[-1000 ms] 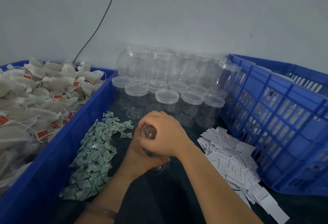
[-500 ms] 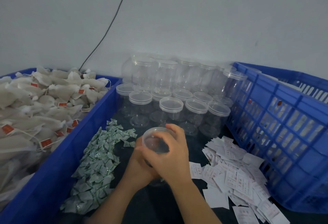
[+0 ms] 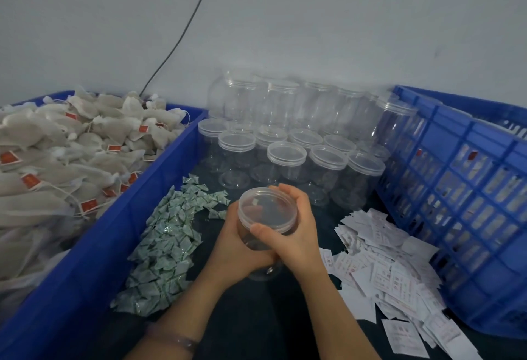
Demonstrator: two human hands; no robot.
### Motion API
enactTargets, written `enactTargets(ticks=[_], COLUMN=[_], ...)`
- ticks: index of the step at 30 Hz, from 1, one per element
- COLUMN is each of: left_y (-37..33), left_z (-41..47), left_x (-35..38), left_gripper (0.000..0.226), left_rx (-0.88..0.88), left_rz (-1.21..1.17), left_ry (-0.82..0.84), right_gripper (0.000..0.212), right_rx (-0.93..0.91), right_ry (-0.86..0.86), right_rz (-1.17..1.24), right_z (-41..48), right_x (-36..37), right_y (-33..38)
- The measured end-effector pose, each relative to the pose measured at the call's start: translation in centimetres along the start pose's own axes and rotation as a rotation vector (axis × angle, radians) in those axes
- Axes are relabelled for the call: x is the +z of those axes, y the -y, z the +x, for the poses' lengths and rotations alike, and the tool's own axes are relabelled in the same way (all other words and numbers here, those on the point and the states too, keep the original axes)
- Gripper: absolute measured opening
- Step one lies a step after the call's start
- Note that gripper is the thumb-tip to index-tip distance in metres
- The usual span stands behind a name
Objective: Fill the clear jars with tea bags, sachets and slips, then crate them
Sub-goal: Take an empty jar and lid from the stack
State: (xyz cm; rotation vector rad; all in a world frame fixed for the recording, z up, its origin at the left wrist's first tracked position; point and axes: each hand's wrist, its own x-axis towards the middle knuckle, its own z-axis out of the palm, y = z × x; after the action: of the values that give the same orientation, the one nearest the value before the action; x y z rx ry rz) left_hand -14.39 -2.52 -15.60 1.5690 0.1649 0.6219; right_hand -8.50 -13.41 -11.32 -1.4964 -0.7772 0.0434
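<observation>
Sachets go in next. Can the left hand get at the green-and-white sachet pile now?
Probably, once it lets go: the left hand grips the clear plastic jar, but the green-and-white sachet pile lies just beside it, nothing between.

Both forearms come in from below, left hand (image 3: 238,247) wrapped round the jar (image 3: 266,210) low, right hand (image 3: 299,232) curled over its top.

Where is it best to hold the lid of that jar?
Take the lid by its rim from above, thumb and fingers on opposite sides: it is round, shallow and faces up. The right hand grips it so, while the left hand holds the jar below.
</observation>
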Motion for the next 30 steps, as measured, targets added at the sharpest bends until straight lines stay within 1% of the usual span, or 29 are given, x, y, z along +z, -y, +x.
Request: enactTargets(ticks=[4, 7, 9, 10, 11, 13, 14, 16, 17, 19, 20, 21, 23, 26, 28, 30], left_y=[-0.3, -0.4, -0.4, -0.5, -0.5, -0.4, -0.3, -0.1, 0.0, 0.1, 0.0, 0.0, -0.1, -0.3, -0.4, -0.4], left_z=[0.0, -0.2, -0.3, -0.3, -0.4, -0.3, -0.3, -0.3, -0.2, -0.2, -0.2, -0.2, -0.3, -0.4, -0.4, -0.5], left_x=[0.2, 0.0, -0.2, -0.3, -0.4, -0.4, -0.4, -0.5, -0.6, -0.7, -0.7, -0.6, -0.5, -0.3, -0.3, -0.4], left_gripper=[0.087, 0.086, 0.087, 0.087, 0.088, 0.090, 0.091, 0.091, 0.091, 0.091, 0.090, 0.088, 0.083, 0.085, 0.088, 0.088], left_rx=[0.017, 0.025, 0.026, 0.028, 0.036, 0.054, 0.054, 0.048, 0.046, 0.032, 0.026, 0.025, 0.021, 0.013, 0.022, 0.016], left_rz=[-0.006, 0.005, 0.025, 0.034, 0.047, 0.084, 0.094, 0.095, 0.095, 0.074, 0.056, 0.044, 0.039, 0.038, 0.048, 0.059], left_ry=[-0.002, 0.012, 0.026, 0.032, 0.033, 0.024, 0.021, 0.017, 0.015, 0.028, 0.034, 0.032, 0.018, 0.003, 0.001, 0.008], right_gripper=[0.087, 0.081, 0.070, 0.061, 0.048, 0.023, 0.018, 0.016, 0.018, 0.052, 0.065, 0.068, 0.061, 0.052, 0.040, 0.027], right_rx=[0.052, 0.090, 0.139, 0.171, 0.199, 0.231, 0.234, 0.218, 0.198, 0.119, 0.088, 0.071, 0.047, 0.015, 0.013, 0.034], right_ry=[0.024, 0.035, -0.003, -0.040, -0.077, -0.137, -0.151, -0.157, -0.149, -0.110, -0.078, -0.058, -0.048, -0.048, -0.067, -0.129], right_rz=[0.134, 0.240, 0.359, 0.388, 0.372, 0.242, 0.197, 0.198, 0.209, 0.217, 0.189, 0.167, 0.147, 0.092, 0.069, 0.079], right_z=[-0.2, -0.4, -0.6, -0.7, -0.9, -0.9, -0.8, -0.8, -0.9, -1.5, -1.8, -2.0, -2.3, -2.3, -2.3, -2.1], right_x=[-0.5, -0.6, -0.9, -1.1, -1.3, -1.4, -1.4, -1.0, -0.7, 0.0, 0.2, 0.3, 0.3, 0.2, 0.0, -0.3], right_y=[-0.2, -0.6, -0.9, -1.2, -1.3, -1.5, -1.7, -1.5, -1.3, -1.1, -1.3, -1.4, -1.7, -1.7, -1.9, -2.1])
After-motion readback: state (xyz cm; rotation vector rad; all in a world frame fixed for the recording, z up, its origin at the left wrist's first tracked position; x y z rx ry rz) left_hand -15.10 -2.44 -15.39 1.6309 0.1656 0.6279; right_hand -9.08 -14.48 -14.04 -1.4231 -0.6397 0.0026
